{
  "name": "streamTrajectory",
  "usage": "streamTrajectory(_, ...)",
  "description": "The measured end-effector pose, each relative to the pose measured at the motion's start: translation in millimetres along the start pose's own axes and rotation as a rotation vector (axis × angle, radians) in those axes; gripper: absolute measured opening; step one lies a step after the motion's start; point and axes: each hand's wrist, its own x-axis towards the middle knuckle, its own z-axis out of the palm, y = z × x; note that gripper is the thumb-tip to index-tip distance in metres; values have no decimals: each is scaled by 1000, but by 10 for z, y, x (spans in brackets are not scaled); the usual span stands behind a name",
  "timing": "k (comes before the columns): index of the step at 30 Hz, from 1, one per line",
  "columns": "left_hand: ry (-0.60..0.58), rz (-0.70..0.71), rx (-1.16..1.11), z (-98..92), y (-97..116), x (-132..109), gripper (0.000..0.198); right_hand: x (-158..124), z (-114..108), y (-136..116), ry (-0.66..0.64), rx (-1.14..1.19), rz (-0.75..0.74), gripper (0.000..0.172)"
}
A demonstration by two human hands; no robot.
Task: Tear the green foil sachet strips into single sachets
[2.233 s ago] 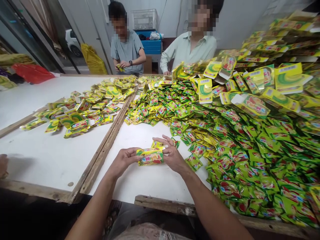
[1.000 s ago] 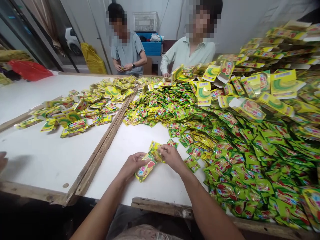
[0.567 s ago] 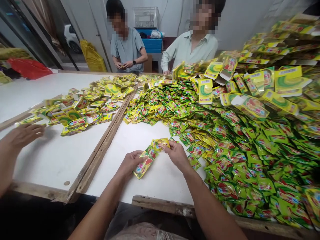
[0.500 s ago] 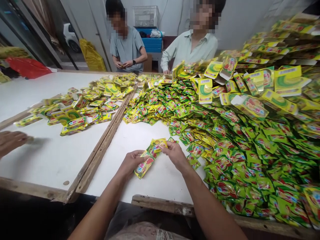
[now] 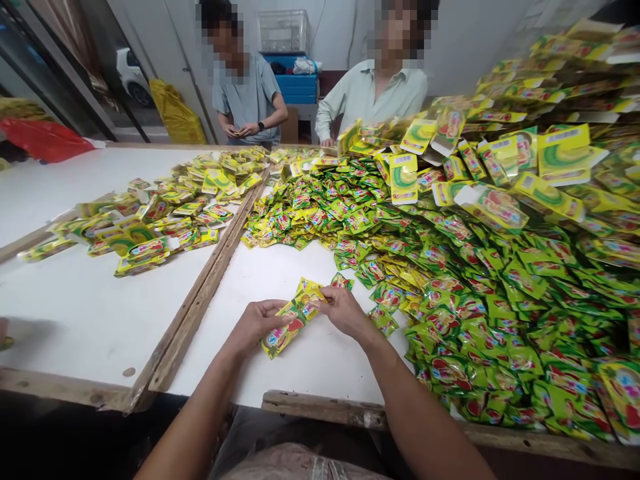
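Observation:
My left hand is closed around a small yellow-and-green printed carton, thumb on top, tilted just above the white table. At the carton's upper right end, my right hand pinches yellow-and-green sachets, which meet the carton's end. How far they reach inside, and how many there are, I cannot tell. Beyond my right hand lies a loose green sachet. A large heap of shiny green and yellow sachets spreads to the right of my hands.
Flat-bottomed cartons with raised flaps are piled over the heap's far side. Left of a wooden divider, more cartons lie heaped. Two people stand across the table; another person's hand shows at the left edge.
My right hand has brought the sachets slightly left and down, closer against the carton. The other person's hand at left has moved mostly out of view. The whole view has shifted slightly.

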Motion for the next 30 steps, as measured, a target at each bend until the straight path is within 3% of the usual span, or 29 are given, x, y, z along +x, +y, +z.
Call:
streamTrajectory(3,-24,-38,25,-11,34,2,39,-4,13,-36,37,-68,-6,32)
streamTrajectory(8,-17,-7,56,40,25,44,38,-10,87,-51,13,178,73,21)
streamTrajectory(11,17,55,39,85,-9,79,39,-19,107,-72,89,197,93,18)
streamTrajectory(16,69,125,-37,132,-64,94,43,-41,127,-140,263,57,-87,5)
streamTrajectory(20,71,164,-82,155,-101,88,43,-53,171,-152,358,-94,-238,5)
streamTrajectory(30,102,181,-79,186,-101,49,44,-66,179,-197,394,-145,-272,5)
